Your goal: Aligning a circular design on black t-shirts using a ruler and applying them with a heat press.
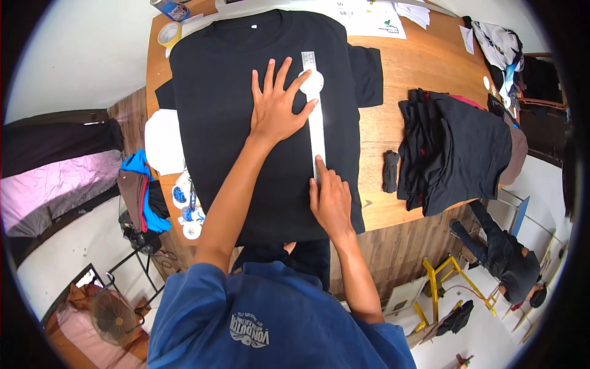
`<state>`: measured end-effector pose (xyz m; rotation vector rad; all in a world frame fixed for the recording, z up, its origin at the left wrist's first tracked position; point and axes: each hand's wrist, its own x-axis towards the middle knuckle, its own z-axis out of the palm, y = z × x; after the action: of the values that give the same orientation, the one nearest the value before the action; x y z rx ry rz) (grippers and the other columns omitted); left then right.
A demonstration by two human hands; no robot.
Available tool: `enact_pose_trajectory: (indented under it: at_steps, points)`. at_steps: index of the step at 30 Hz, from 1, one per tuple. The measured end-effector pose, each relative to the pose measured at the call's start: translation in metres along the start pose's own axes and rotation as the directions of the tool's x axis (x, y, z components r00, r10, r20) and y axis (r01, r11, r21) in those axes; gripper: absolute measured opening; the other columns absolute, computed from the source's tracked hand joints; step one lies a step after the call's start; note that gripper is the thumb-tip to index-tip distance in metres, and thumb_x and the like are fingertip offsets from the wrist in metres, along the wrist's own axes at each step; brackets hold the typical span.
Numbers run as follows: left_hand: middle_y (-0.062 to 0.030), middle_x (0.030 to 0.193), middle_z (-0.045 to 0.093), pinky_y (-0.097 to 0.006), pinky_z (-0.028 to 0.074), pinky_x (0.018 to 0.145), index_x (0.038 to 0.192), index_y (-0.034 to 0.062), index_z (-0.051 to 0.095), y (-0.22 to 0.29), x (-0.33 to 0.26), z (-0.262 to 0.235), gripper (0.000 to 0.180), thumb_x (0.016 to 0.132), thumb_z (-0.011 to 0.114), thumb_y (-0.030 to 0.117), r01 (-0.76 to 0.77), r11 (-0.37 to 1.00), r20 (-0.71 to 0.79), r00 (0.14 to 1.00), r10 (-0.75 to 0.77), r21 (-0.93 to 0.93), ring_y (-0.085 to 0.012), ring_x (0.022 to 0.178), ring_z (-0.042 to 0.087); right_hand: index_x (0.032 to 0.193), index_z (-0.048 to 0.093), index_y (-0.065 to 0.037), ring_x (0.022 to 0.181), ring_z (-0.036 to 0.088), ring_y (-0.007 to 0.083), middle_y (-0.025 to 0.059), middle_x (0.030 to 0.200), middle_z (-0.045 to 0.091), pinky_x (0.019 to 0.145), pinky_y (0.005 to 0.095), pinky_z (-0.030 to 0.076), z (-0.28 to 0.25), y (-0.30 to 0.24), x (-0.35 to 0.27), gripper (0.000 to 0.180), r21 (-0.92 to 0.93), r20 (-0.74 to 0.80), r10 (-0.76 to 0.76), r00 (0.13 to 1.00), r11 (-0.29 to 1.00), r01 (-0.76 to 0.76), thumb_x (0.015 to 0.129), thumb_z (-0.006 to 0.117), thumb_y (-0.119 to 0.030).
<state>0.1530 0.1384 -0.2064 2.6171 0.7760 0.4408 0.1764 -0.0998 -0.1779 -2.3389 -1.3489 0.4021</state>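
Observation:
A black T-shirt (270,184) lies spread flat, its collar at the far side. Down its right half runs a long metal ruler (316,135), near its far end a round white disc (312,82). My left hand (276,111) rests on the shirt with fingers spread; its index finger and thumb touch the disc. Around the ruler's near end, my right hand (332,200) has its thumb at one side and its index finger on top, the other fingers curled. That end of the ruler is partly hidden by the hand.
Folded black garments (458,154) are piled on the wooden table (378,129) at right, beside a small dark roll (390,171). At the far left stand a tape roll (169,35) and a blue can (172,9). Another person (513,264) is bent over at lower right, near a yellow frame (433,286).

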Motion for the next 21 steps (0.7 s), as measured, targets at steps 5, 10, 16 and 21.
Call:
enact_pose_trajectory:
  at_steps: [5,10,16,21]
  points:
    - [-0.0156,0.164,0.039,-0.066,0.007,0.125,0.146,0.0262,0.061,0.0002,0.0006,0.0011,0.059,0.092,0.070,0.048,0.018,0.999,-0.079,0.997,-0.015,0.030,-0.0435,0.155,0.026,0.148,0.052,-0.001,0.078,0.057,0.0247,0.0094,0.087,0.056,0.070,0.0389,0.040,0.0002,0.0012,-0.0014,0.049,-0.005,0.005,-0.002,1.000,1.000,0.002,0.102,0.061,-0.014]
    - [-0.0152,0.164,0.039,-0.066,0.007,0.125,0.145,0.0266,0.062,0.0002,0.0004,0.0019,0.058,0.092,0.070,0.048,0.021,0.999,-0.081,0.997,-0.019,0.026,-0.0435,0.155,0.027,0.149,0.052,-0.001,0.078,0.057,0.0247,0.0095,0.087,0.056,0.070,0.0388,0.040,0.0000,0.0008,-0.0002,0.049,-0.023,0.063,0.059,0.996,0.998,-0.058,0.102,0.061,-0.014]
    - [-0.0149,0.164,0.040,-0.066,0.007,0.125,0.147,0.0270,0.061,0.0016,0.0013,0.0017,0.059,0.092,0.069,0.048,0.025,0.999,-0.083,0.996,-0.022,0.042,-0.0434,0.155,0.027,0.149,0.051,-0.001,0.076,0.059,0.0256,0.0101,0.087,0.057,0.069,0.0393,0.043,-0.0063,-0.0028,0.0045,0.049,-0.033,0.061,0.061,0.996,0.998,-0.059,0.103,0.060,-0.014]
    - [-0.0147,0.160,0.045,-0.065,0.012,0.125,0.144,0.0226,0.063,-0.0006,0.0011,0.0034,0.051,0.096,0.066,0.042,0.002,1.000,-0.047,0.999,-0.001,0.012,-0.0414,0.154,0.031,0.148,0.052,-0.002,0.074,0.063,0.0285,0.0122,0.088,0.058,0.068,0.0408,0.050,-0.0081,-0.0017,0.0079,0.047,0.051,-0.013,0.039,0.999,0.998,-0.038,0.103,0.059,-0.013]
